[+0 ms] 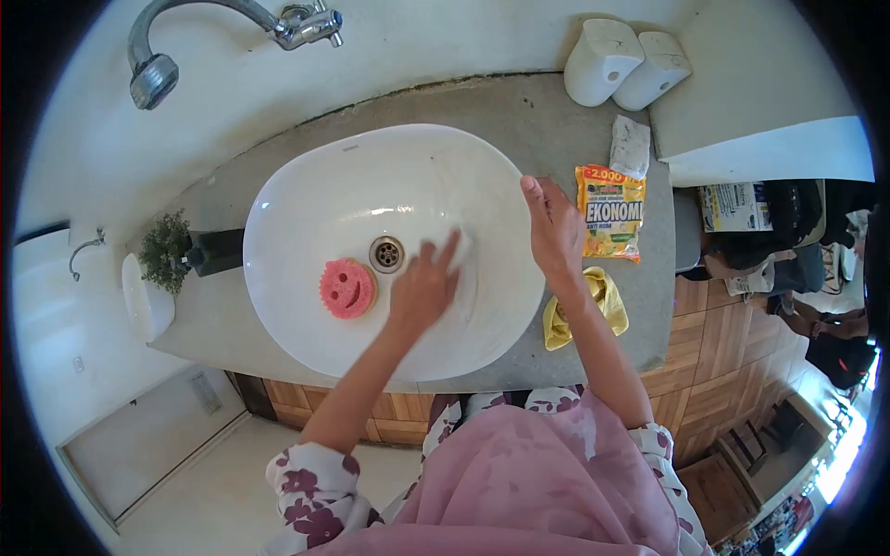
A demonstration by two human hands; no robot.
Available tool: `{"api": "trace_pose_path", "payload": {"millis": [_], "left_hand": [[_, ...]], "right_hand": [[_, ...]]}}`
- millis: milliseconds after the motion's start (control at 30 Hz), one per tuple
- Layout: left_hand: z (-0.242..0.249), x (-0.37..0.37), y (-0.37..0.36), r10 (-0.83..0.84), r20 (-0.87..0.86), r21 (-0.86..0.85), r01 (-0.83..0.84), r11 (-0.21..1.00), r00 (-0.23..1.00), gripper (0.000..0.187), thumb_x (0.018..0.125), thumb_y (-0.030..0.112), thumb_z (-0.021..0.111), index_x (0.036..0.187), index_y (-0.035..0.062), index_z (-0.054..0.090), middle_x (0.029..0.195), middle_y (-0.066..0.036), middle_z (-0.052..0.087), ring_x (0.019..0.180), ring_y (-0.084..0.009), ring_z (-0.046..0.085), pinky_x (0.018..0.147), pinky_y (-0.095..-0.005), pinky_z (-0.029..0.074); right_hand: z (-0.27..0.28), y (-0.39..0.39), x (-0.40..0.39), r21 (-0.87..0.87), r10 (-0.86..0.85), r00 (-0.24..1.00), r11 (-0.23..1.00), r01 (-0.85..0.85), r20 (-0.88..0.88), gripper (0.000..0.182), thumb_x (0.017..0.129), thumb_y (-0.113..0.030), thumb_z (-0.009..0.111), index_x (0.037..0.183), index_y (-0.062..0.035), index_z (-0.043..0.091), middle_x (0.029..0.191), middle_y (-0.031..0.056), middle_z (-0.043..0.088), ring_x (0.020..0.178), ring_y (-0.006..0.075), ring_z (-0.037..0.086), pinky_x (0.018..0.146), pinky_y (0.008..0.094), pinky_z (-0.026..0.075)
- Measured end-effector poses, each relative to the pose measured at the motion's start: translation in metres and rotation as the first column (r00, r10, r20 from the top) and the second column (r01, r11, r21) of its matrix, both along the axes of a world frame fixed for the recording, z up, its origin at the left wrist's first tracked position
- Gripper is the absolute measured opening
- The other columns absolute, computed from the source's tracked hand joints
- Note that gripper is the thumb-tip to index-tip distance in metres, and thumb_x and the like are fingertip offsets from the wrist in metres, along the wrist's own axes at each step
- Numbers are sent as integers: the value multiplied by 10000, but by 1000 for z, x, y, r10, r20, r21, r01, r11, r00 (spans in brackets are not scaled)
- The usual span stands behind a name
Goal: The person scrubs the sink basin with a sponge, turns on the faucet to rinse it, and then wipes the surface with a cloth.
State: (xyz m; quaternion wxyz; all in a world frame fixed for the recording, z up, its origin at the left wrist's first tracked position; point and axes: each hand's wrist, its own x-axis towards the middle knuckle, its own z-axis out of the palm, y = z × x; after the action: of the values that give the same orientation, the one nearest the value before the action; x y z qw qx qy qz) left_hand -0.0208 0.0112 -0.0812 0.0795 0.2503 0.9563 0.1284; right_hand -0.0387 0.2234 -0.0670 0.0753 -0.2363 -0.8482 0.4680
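Observation:
A white oval wash basin sits on the counter in front of me. My left hand is low inside it, fingers spread over the right part of the bowl, slightly blurred by motion. Just left of that hand lies a pink round smiley-face sponge, beside the metal drain. My right hand is closed at the basin's right rim, thumb on the inner side and fingers folded outside. Whitish streaks show on the bowl near my left fingers.
Right of the basin lie a yellow Ekonomi packet, a yellow cloth and a white wrapped block. Two white dispensers stand behind. A faucet hangs upper left; a potted plant stands left. People are at far right.

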Motion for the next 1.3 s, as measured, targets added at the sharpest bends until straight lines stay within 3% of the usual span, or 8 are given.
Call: {"api": "trace_pose_path", "payload": {"millis": [167, 233, 367, 433, 633, 833, 1133, 1300], "left_hand": [[11, 33, -31, -129, 222, 99, 109, 989, 967, 641, 858, 241, 648, 1447, 193, 399, 1071, -172, 560, 813, -329, 643, 599, -415, 556], [1, -4, -30, -196, 98, -75, 204, 976, 976, 617, 864, 239, 642, 1434, 182, 414, 1082, -172, 557, 827, -328, 642, 601, -422, 557], [-4, -63, -4, -38, -138, 36, 43, 998, 990, 589, 876, 247, 626, 1424, 181, 422, 1101, -175, 555, 839, -330, 642, 603, -426, 559], [-4, -42, 4, 57, -77, -7, -58, 998, 995, 584, 880, 244, 619, 1423, 183, 414, 1112, -181, 554, 841, -331, 642, 598, -420, 561], [16, 43, -29, -149, 230, 114, 125, 986, 962, 638, 871, 267, 631, 1453, 180, 383, 1064, -159, 552, 795, -302, 655, 592, -405, 563], [3, -49, 3, 39, -74, 60, -34, 998, 997, 591, 874, 248, 620, 1420, 153, 414, 1051, -159, 565, 801, -305, 657, 574, -388, 562], [47, 68, -26, -8, 441, 110, -45, 993, 898, 590, 870, 284, 617, 1412, 151, 424, 1021, -163, 555, 795, -325, 647, 634, -437, 554], [8, 11, 19, 86, 165, 39, -94, 995, 983, 575, 856, 254, 621, 1390, 138, 441, 1029, -174, 569, 756, -321, 657, 624, -434, 552]], "right_hand": [[2, 1, -1, 27, 15, 999, 1000, -16, 39, 455, 972, -464, 500, 961, -40, 664, 815, 181, 652, 736, 355, 646, 633, 422, 480], [3, 0, -1, 26, 13, 1000, 1000, -13, 19, 452, 974, -460, 499, 958, -39, 663, 815, 183, 651, 737, 357, 644, 635, 422, 480], [1, 1, 1, 35, 22, 1000, 999, -22, 3, 442, 980, -446, 494, 960, -36, 658, 813, 186, 646, 732, 361, 636, 636, 423, 476], [0, 0, 3, 42, 20, 999, 999, -18, -28, 444, 983, -444, 490, 964, -33, 656, 809, 186, 643, 725, 362, 629, 636, 424, 474], [2, 0, 1, 68, 24, 1000, 997, -24, -12, 463, 990, -449, 472, 980, -20, 647, 805, 191, 635, 709, 370, 608, 643, 422, 467], [7, 0, -1, 108, 64, 995, 992, -71, 71, 465, 999, -435, 461, 972, -4, 635, 830, 213, 622, 738, 383, 602, 650, 434, 453], [2, 0, -3, 124, 120, 991, 984, -126, 54, 465, 1012, -414, 438, 963, 11, 620, 859, 229, 618, 759, 407, 590, 667, 448, 445], [1, 2, -5, 150, 159, 984, 974, -170, 87, 472, 1008, -420, 444, 969, 16, 620, 887, 232, 632, 790, 416, 599, 691, 458, 455]]}}
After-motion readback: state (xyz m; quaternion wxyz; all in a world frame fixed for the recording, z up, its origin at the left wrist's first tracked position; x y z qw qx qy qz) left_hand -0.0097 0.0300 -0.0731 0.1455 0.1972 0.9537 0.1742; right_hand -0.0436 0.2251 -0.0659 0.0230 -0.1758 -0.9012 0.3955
